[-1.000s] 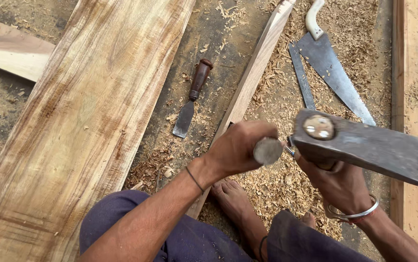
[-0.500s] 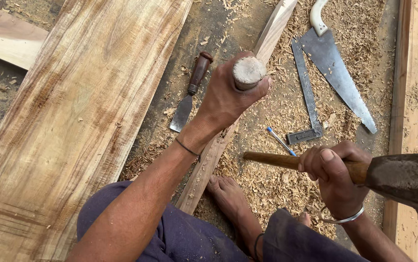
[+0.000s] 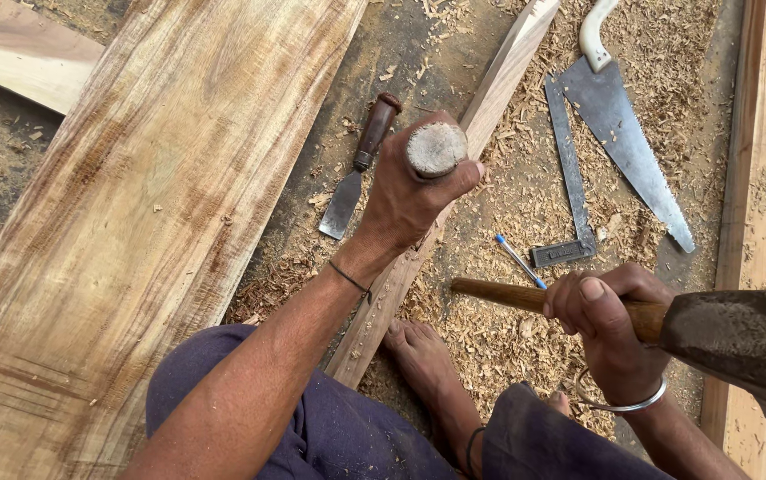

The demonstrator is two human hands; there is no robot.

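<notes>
While the left hand (image 3: 414,191) was clenched around a wooden chisel handle (image 3: 436,148) — its round, battered end showing above the fist — the tool stood over the narrow wooden batten (image 3: 498,84) that ran slantwise across the sawdust-strewn ground; the blade below the fist was hidden, so whether it touched the batten could not be told. Well to the right of the batten, the right hand (image 3: 609,324) grasped the brown wooden shaft of a heavy hammer (image 3: 738,342), its dark, rusty iron head raised near the frame's right edge, apart from the handle. Just left of the batten lay a second chisel (image 3: 358,169) with a dark reddish handle, blade pointing toward the person. Farther left of the batten lay a wide, pale plank (image 3: 152,213) with brown grain. Right of the batten lay a blue pen (image 3: 518,260), a steel try square (image 3: 568,178) and a handsaw (image 3: 627,142) with a white handle — all on shavings. A bare foot (image 3: 423,356) rested just beside the batten's near end.
</notes>
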